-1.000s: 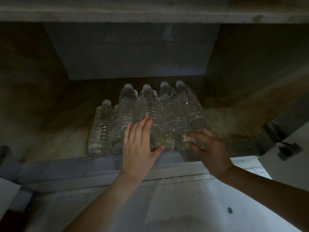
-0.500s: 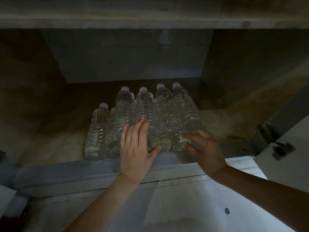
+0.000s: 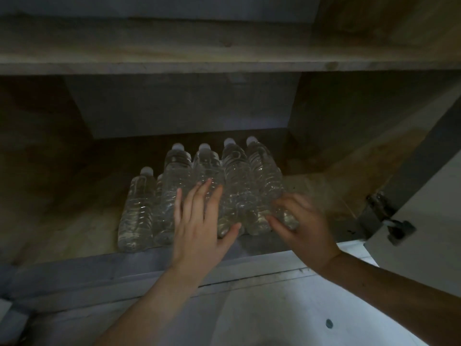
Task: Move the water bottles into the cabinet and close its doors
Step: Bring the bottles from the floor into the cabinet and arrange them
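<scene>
Dim view down into an open wooden cabinet (image 3: 336,136), its floor holding a tight cluster of clear plastic water bottles (image 3: 234,181) with pale caps, standing upright near the front edge, roughly centred, one shorter-looking bottle (image 3: 136,213) at the left end of the group. Left hand (image 3: 199,226) laid flat against the front of the middle bottles, fingers spread and extended, thumb out to the right, grasping nothing. Right hand (image 3: 301,226) blurred, fingers curled loosely around the base of the rightmost bottle (image 3: 264,176), touching it but seemingly not clamped; hard to tell for sure through the blur. Above, a bare wooden shelf (image 3: 224,53). At right, an open white door (image 3: 424,211) swung outward on a dark metal hinge (image 3: 384,221); a sliver of another white door (image 3: 7,318) at lower left. Below the front sill, a pale floor (image 3: 274,320) with a small dark spot (image 3: 329,323). Likely step: nudging the cluster deeper so the doors clear it. Best done with even pressure from both palms low on the bottles, near the bases, to slide rather than tip; pushing high risks toppling the back row. Worth including the left-end bottle in the push, then withdrawing both hands before reaching for the doors.
</scene>
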The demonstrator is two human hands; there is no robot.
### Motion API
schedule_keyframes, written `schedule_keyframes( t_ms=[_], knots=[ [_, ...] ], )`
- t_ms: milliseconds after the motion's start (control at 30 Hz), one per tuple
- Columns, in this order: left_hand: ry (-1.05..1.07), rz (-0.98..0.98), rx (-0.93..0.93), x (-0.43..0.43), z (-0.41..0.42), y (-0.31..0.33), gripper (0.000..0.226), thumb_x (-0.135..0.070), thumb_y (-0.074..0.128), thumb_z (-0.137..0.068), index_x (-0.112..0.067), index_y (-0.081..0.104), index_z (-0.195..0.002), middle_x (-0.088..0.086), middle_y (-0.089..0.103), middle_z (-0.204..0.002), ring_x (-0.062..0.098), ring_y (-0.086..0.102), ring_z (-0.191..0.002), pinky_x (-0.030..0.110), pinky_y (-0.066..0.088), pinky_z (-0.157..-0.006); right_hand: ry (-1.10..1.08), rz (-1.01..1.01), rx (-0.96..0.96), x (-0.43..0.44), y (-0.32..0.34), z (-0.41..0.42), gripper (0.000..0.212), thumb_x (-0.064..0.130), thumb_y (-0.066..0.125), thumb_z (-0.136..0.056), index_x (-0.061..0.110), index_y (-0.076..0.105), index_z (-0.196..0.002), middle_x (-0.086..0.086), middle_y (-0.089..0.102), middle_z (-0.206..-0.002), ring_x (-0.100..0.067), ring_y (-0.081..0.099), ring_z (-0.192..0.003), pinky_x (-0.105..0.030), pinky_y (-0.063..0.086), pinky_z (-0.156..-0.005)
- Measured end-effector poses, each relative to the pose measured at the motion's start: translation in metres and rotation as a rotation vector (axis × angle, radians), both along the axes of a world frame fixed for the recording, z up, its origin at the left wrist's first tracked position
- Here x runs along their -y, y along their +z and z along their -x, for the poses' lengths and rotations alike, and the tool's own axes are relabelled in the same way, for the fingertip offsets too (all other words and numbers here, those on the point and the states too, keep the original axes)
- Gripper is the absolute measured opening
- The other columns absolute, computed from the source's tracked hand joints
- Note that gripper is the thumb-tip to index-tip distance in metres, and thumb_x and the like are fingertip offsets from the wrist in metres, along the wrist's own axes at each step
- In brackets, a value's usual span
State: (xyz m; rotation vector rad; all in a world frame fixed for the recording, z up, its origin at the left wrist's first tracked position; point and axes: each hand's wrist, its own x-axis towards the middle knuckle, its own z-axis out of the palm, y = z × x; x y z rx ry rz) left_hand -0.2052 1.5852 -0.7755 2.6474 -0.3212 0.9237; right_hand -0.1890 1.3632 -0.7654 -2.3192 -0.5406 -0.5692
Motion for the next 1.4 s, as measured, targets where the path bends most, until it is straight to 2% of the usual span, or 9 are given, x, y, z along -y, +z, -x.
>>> schedule_keyframes(
  t_ms=[67, 267, 367, 533, 900, 1067, 1200, 1333, 1400],
  knots=[
    [-0.014, -0.024, -0.013, 0.004, -0.011, 0.013, 0.065, -0.054, 0.053, -0.088, -0.013, 0.049, -0.138, 0.011, 0.050, -0.143, 0.031, 0.041, -0.136, 0.058, 0.014, -0.119, -0.014, -0.084, -0.064, 0.003, 0.012, -0.007, 0.032, 0.024, 0.073, -0.084, 0.023, 0.061, -0.114, 0.014, 0.052, -0.112, -0.002, 0.054, -0.101, -0.017, 0.049, -0.085],
    [-0.023, -0.178, -0.144, 0.013, -0.037, 0.025, 0.057, -0.048, 0.063, -0.085, -0.026, 0.054, -0.137, 0.014, 0.057, -0.139, 0.034, 0.048, -0.134, 0.064, 0.012, -0.117, 0.012, -0.010, -0.272, 0.014, 0.025, -0.038, 0.057, 0.020, 0.072, -0.088, 0.028, 0.050, -0.139, 0.022, 0.036, -0.136, 0.000, 0.039, -0.126, -0.010, 0.037, -0.099],
    [-0.021, -0.189, -0.127, 0.014, -0.041, 0.020, 0.055, -0.045, 0.068, -0.084, -0.026, 0.056, -0.135, 0.009, 0.063, -0.132, 0.027, 0.054, -0.129, 0.061, 0.010, -0.118, 0.044, -0.050, -0.329, 0.011, 0.022, -0.045, 0.054, 0.012, 0.071, -0.088, 0.026, 0.054, -0.137, 0.020, 0.037, -0.140, -0.003, 0.039, -0.132, -0.022, 0.040, -0.108],
    [-0.054, -0.066, -0.028, 0.016, -0.045, 0.016, 0.046, -0.033, 0.079, -0.078, -0.021, 0.068, -0.121, 0.003, 0.073, -0.115, 0.019, 0.067, -0.109, 0.057, 0.024, -0.115, 0.030, -0.096, -0.310, 0.009, 0.018, -0.045, 0.046, 0.010, 0.067, -0.091, 0.024, 0.059, -0.134, 0.020, 0.036, -0.141, -0.009, 0.044, -0.134, -0.030, 0.045, -0.107],
    [-0.137, -0.013, 0.071, 0.013, -0.042, 0.012, 0.039, -0.027, 0.082, -0.075, -0.016, 0.074, -0.111, 0.002, 0.076, -0.107, 0.018, 0.067, -0.106, 0.062, 0.027, -0.111, 0.079, -0.105, -0.258, 0.016, 0.010, -0.039, 0.045, 0.016, 0.066, -0.092, 0.036, 0.054, -0.130, 0.002, 0.048, -0.148, -0.014, 0.050, -0.133, -0.039, 0.051, -0.102],
    [-0.181, 0.008, 0.064, 0.012, -0.030, 0.009, 0.036, -0.031, 0.076, -0.080, -0.016, 0.073, -0.113, 0.001, 0.075, -0.110, 0.016, 0.066, -0.109, 0.058, 0.023, -0.115, 0.066, -0.057, -0.265, 0.018, 0.013, -0.028, 0.046, 0.015, 0.066, -0.091, 0.034, 0.054, -0.131, 0.012, 0.043, -0.147, -0.010, 0.047, -0.134, -0.020, 0.045, -0.104],
    [-0.194, 0.023, 0.002, 0.010, -0.028, 0.007, 0.041, -0.040, 0.059, -0.086, -0.017, 0.070, -0.118, 0.001, 0.072, -0.116, 0.017, 0.064, -0.111, 0.051, 0.025, -0.116, 0.063, -0.027, -0.276, 0.018, 0.016, -0.024, 0.046, 0.017, 0.066, -0.091, 0.029, 0.055, -0.135, 0.013, 0.043, -0.147, -0.009, 0.045, -0.135, -0.020, 0.045, -0.104],
    [-0.193, 0.016, -0.065, 0.008, -0.028, 0.006, 0.046, -0.043, 0.054, -0.088, -0.014, 0.066, -0.123, 0.002, 0.068, -0.121, 0.019, 0.061, -0.115, 0.045, 0.027, -0.117, 0.019, 0.090, -0.272, 0.017, 0.020, -0.025, 0.048, 0.024, 0.067, -0.091, 0.028, 0.053, -0.137, 0.008, 0.045, -0.148, -0.010, 0.044, -0.132, -0.006, 0.035, -0.097],
    [-0.208, 0.013, -0.084, 0.007, -0.027, 0.010, 0.049, -0.046, 0.054, -0.088, -0.014, 0.065, -0.124, 0.002, 0.067, -0.123, 0.019, 0.059, -0.117, 0.043, 0.027, -0.117, 0.021, 0.134, -0.236, 0.014, 0.023, -0.024, 0.054, 0.030, 0.069, -0.089, 0.025, 0.050, -0.140, 0.006, 0.045, -0.148, -0.010, 0.044, -0.131, -0.007, 0.033, -0.097]
  ],
)
